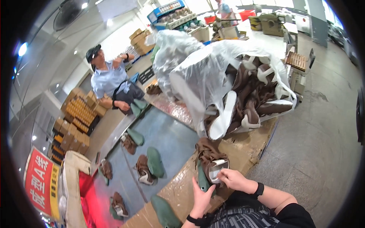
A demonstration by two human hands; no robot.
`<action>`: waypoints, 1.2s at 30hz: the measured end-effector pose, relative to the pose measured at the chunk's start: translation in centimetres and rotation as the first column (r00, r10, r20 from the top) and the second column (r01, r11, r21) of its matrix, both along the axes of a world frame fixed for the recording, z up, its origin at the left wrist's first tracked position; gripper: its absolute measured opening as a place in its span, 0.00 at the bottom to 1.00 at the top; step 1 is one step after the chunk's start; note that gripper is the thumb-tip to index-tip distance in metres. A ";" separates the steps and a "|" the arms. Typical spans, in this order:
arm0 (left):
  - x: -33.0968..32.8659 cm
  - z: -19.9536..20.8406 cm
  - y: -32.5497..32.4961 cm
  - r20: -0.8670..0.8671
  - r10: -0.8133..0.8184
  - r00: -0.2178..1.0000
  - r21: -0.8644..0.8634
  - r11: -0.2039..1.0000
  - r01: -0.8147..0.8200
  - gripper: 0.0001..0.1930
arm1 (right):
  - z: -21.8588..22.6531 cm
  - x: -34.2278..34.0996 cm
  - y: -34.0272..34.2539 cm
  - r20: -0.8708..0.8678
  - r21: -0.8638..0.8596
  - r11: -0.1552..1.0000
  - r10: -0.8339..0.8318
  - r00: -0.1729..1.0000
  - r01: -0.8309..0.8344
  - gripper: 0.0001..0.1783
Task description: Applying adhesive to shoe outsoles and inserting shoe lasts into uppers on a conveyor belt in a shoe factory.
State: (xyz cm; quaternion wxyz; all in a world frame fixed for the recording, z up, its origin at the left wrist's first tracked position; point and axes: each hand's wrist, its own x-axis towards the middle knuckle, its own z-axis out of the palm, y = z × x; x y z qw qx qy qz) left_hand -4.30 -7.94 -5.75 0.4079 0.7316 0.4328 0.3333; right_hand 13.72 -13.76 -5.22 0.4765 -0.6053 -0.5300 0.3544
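At the cardboard-covered table edge, my left hand [202,197] is closed around the lower end of a green shoe last [201,175]. Against the last lies a brown shoe upper [207,154] with a white heel part, its laces loose at the far end. My right hand [236,180] pinches the pale heel edge of this upper, fingertips bent in. Whether the last sits inside the upper or only beside it, I cannot tell. To the left of my left hand, another green last [165,212] lies on the table.
Beyond my hands stands a large clear plastic bag [194,76] full of brown and white uppers. A blue-grey conveyor belt [175,125] on the left carries several lasts and uppers. A co-worker [114,79] stands across it. Grey floor [304,152] lies to the right.
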 end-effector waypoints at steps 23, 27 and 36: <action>-14.1 5.0 0.1 0.540 0.518 0.664 -0.738 0.670 0.078 0.27 | 4.7 3.3 23.6 0.386 -0.001 0.942 0.310 0.869 -0.336 0.15; -13.4 8.2 2.8 0.513 0.505 0.694 -0.768 0.632 0.109 0.26 | -2.5 4.3 28.4 0.682 0.012 0.989 0.099 0.725 -0.146 0.13; -7.3 6.7 19.0 0.241 0.322 0.916 -0.532 0.833 -0.153 0.24 | 1.4 3.8 13.8 0.473 0.228 0.973 -0.125 0.872 0.016 0.16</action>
